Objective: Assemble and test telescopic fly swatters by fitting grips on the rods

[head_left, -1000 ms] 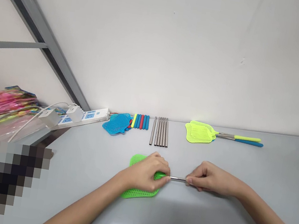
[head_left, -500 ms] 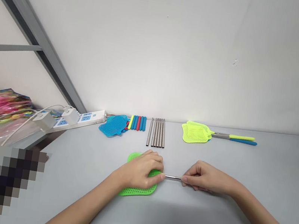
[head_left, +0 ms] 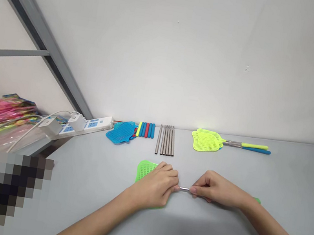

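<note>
The left hand (head_left: 156, 185) lies curled shut over the neck of a bright green perforated plastic fly-swatter head (head_left: 144, 169), pinning it flat on the wide pale grey table (head_left: 283, 185). Just right of that head, the right hand (head_left: 217, 189) is pinched closed on a thin steel rod (head_left: 184, 189), of which only a short bare stretch shows between the two hands. A green grip end (head_left: 257, 200) peeps out beyond the right wrist. The work looks like joining rod and head, and it should go best with the rod level and in line with the head's neck, the head pressed down so it cannot slide, and the push straight so the thin metal does not bend. Well behind the green head to its left sits a white power strip (head_left: 93, 122). Behind it to the right lie finished yellow-green swatters (head_left: 205, 141), behind-left a stack of blue mesh heads (head_left: 121, 132), straight behind a row of bare steel rods (head_left: 165, 139), and behind it, slightly left, short coloured grips (head_left: 146, 129).
</note>
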`<state>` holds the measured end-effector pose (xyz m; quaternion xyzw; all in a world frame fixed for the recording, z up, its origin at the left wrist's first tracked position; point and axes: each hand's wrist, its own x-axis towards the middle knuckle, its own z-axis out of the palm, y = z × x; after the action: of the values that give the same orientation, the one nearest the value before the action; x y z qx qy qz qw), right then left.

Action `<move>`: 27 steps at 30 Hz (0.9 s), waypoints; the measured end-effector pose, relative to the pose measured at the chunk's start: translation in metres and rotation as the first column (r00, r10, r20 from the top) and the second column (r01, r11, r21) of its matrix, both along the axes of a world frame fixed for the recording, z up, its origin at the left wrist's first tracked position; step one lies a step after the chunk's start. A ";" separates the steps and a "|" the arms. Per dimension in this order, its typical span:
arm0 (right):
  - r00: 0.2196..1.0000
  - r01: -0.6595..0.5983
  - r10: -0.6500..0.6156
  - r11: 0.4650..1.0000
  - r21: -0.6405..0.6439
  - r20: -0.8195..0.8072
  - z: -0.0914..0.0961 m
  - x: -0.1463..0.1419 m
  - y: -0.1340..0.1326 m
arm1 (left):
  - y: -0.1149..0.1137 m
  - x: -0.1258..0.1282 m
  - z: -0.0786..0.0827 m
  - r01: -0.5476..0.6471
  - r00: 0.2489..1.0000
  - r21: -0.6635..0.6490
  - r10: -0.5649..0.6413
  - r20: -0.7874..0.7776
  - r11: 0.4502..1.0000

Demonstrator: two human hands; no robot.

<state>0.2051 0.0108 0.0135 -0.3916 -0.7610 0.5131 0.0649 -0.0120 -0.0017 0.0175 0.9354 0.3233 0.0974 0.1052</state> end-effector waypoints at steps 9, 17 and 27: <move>0.999 0.041 -0.041 0.999 0.009 -0.012 -0.003 -0.011 -0.008 | -0.009 0.008 -0.003 0.010 1.000 -0.012 -0.010 -0.027 1.000; 0.996 0.088 -0.088 0.996 -0.016 -0.011 -0.007 -0.013 -0.006 | -0.010 0.012 -0.009 -0.016 0.999 0.031 0.017 -0.038 0.999; 0.997 0.076 -0.076 0.996 -0.035 0.000 -0.006 -0.013 -0.008 | 0.000 0.009 -0.011 0.016 0.999 0.019 -0.015 -0.035 1.000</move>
<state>0.1918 0.0033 0.0080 -0.4212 -0.7363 0.5238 0.0780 -0.0030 -0.0020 0.0067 0.9404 0.3169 0.0832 0.0911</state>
